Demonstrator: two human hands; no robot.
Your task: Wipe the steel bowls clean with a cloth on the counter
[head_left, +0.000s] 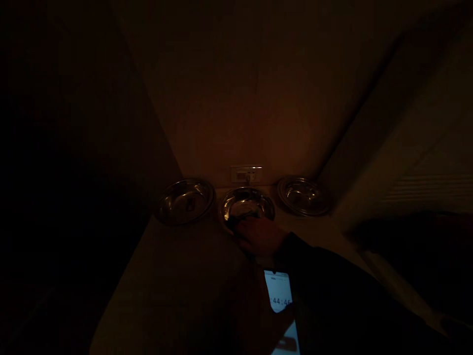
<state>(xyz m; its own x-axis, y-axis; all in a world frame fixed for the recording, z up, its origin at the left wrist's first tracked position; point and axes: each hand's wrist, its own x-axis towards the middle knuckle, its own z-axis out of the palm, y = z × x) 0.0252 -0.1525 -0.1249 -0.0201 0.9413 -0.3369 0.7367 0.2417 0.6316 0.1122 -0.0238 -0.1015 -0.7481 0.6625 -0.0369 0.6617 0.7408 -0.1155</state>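
The scene is very dark. My right hand [261, 235], in a dark sleeve, reaches over the near rim of the middle shiny metal dish [266, 201]. Its fingers are bent together around something dark at the left side of the dish, which I cannot make out. Below it a lit phone [279, 288] shows large timer digits. A dark shape crosses the phone's screen from the left; it may be my left hand, but its fingers are lost in shadow.
Another round metal dish [173, 199] stands at the left with a small dark item or reflection inside. At the right are rimmed metal plates or dishes [320, 206]. A wall socket [238, 174] with a plug is behind the light tabletop [148, 276]. Panels rise on both sides.
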